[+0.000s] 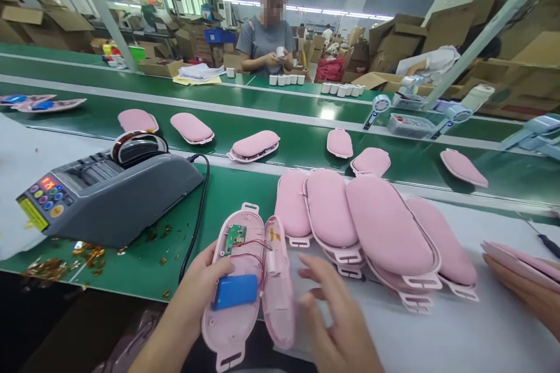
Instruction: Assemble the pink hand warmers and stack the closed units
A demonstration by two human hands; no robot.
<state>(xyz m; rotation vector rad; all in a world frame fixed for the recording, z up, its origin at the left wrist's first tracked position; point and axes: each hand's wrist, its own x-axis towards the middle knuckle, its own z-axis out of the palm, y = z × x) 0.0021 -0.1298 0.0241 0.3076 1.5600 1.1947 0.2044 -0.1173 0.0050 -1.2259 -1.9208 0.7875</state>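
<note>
My left hand [201, 280] grips the left edge of an opened pink case [234, 326], its thumb on the inside. Within this half lie a green circuit board [236, 237] and a blue battery [236, 291], with thin red and dark wires running across to the other half. That second half [280, 297] stands tilted beside the first, a white part and a bit of amber tape inside it. Just to its right, my right hand [328, 309] is held with fingers apart, slightly blurred and holding nothing. Several closed pink cases [385, 227] are piled beyond my right hand.
A grey tape dispenser [126, 192] with a black cable stands at left, amber tape scraps [87, 256] before it. Pink cases lie along the green conveyor [297, 151]. Another person's hand [520, 285] holds a pink case at right. Across the line a person [268, 41] handles a white part.
</note>
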